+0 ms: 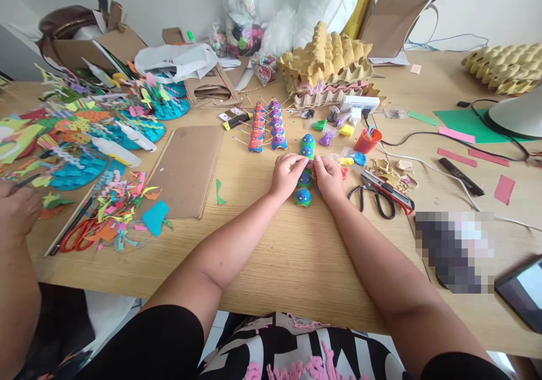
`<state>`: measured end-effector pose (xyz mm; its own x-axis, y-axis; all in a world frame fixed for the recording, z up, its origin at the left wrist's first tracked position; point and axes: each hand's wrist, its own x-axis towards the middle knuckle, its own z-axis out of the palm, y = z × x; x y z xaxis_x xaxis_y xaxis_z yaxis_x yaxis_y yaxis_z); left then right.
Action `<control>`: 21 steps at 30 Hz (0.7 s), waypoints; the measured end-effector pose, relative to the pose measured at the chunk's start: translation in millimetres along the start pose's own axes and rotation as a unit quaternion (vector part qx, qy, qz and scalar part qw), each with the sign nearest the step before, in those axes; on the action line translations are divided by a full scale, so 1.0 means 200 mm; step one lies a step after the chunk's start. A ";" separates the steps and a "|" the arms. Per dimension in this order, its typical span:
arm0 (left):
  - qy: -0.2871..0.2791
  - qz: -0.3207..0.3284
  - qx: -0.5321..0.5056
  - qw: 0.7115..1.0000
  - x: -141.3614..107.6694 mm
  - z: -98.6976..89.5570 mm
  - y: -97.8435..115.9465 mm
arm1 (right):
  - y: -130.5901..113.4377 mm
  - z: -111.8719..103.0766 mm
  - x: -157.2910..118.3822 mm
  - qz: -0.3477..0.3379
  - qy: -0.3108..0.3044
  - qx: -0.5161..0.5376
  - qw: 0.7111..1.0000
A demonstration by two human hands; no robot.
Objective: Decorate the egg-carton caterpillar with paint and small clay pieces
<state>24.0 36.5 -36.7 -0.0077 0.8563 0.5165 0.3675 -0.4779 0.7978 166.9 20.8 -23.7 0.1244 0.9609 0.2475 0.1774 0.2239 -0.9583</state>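
Note:
My left hand (pixel 288 173) and my right hand (pixel 328 178) meet over a row of blue and green painted domes (pixel 303 197) on the table. The fingers of both hands are pinched together; what they hold, if anything, is too small to make out. Part of the row is hidden behind my fingers. Behind my left hand stand an orange and blue painted row (pixel 256 126) and a purple one (pixel 276 125), both with pins sticking out. Small bags of coloured clay, such as purple (pixel 326 138) and yellow (pixel 347 130), lie beyond my right hand.
Black-handled scissors (pixel 384 204), a box cutter (pixel 392 191) and a red cup (pixel 367 141) are at the right. Stacked egg trays (pixel 326 58) stand at the back. Cardboard (pixel 186 171), paper scraps (pixel 122 205) and another person's hand (pixel 17 210) are at the left.

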 end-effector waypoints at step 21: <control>0.000 -0.005 -0.016 1.000 0.00 -0.01 0.02 | 0.03 0.00 0.01 -0.001 0.006 0.021 1.000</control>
<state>24.3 35.3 -33.4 -0.0109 0.8615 0.5076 0.3372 -0.4747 0.8130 168.1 23.6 -28.2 0.1363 0.9583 0.2511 0.1374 0.2328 -0.9628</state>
